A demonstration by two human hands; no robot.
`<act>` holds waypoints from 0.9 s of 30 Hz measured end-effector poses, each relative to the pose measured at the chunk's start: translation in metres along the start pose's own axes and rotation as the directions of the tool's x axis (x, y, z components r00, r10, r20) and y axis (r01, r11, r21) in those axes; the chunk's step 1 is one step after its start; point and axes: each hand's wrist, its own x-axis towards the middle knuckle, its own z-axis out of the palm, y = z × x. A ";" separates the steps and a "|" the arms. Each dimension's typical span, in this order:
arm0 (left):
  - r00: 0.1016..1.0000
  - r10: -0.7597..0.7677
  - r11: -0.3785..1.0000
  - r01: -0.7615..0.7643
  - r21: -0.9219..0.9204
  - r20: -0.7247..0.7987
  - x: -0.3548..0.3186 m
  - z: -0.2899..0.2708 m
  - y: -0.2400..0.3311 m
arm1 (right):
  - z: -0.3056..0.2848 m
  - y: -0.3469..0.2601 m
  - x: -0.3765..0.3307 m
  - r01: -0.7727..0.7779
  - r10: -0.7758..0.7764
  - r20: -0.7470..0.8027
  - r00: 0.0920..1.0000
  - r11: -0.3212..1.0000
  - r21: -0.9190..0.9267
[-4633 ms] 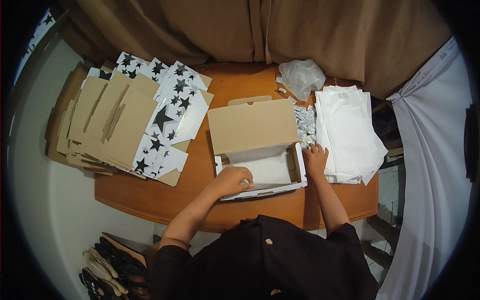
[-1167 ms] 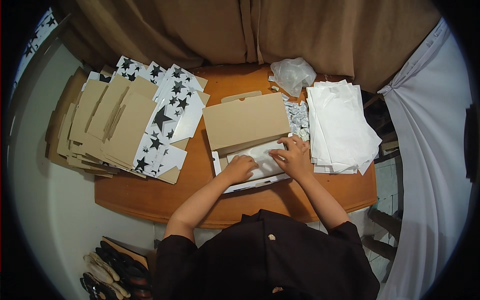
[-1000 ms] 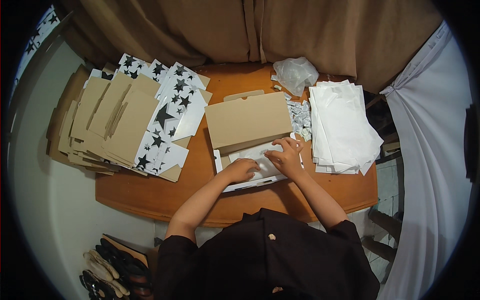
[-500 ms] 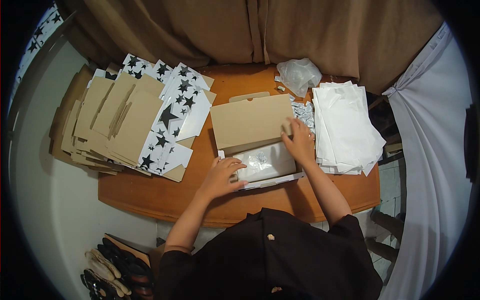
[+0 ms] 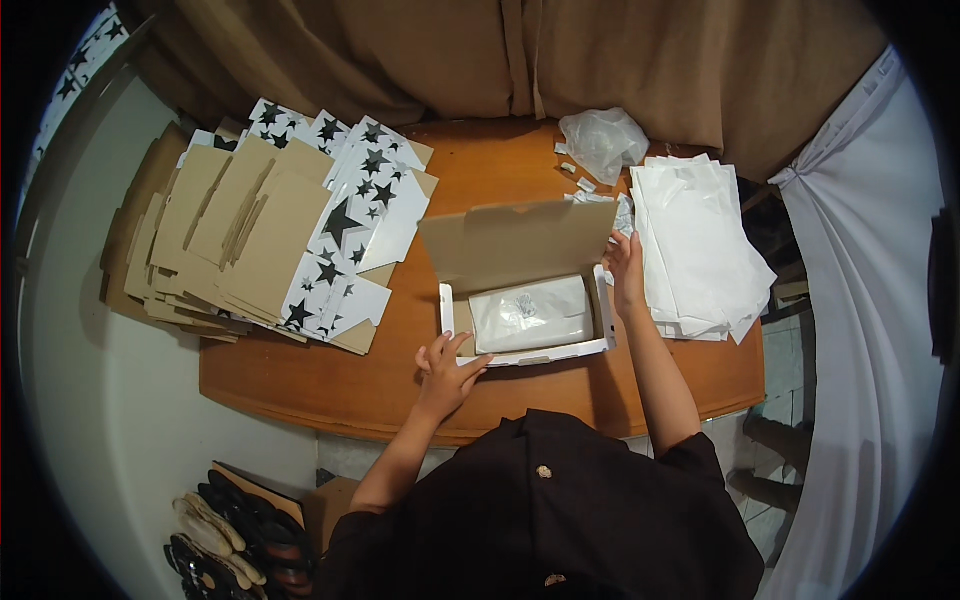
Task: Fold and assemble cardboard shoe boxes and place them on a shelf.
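Small grey mark (image 5: pixel 526 306) on white packet (image 5: pixel 562 318) inside open box (image 5: pixel 545 355).

- A brown curtain (image 5: pixel 630 60) hangs in folds across the top.
- A white curtain (image 5: pixel 850 300), gathered high up, hangs at right.
- Black and beige shoes (image 5: pixel 205 530) cluster at lower left.
- A pale wall (image 5: pixel 110 400) stands at left.

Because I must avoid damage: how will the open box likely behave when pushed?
The open box probably slides rather than tips, since it sits low and flat on the table. Its raised lid may swing, being a panel standing at the back.
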 end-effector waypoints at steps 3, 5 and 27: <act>1.000 -0.013 0.998 0.014 0.057 -0.019 0.001 0.001 -0.007 | -0.001 0.005 -0.024 0.158 -0.164 -0.041 0.986 0.979 -0.130; 0.998 -0.046 0.991 0.050 0.125 -0.035 -0.005 0.005 -0.015 | 0.021 -0.012 -0.050 0.126 -0.124 0.019 0.992 0.983 -0.136; 0.943 0.174 0.975 -0.125 0.184 -0.283 -0.020 0.029 -0.004 | 0.037 0.063 -0.137 0.432 -0.584 0.062 0.809 0.519 -0.737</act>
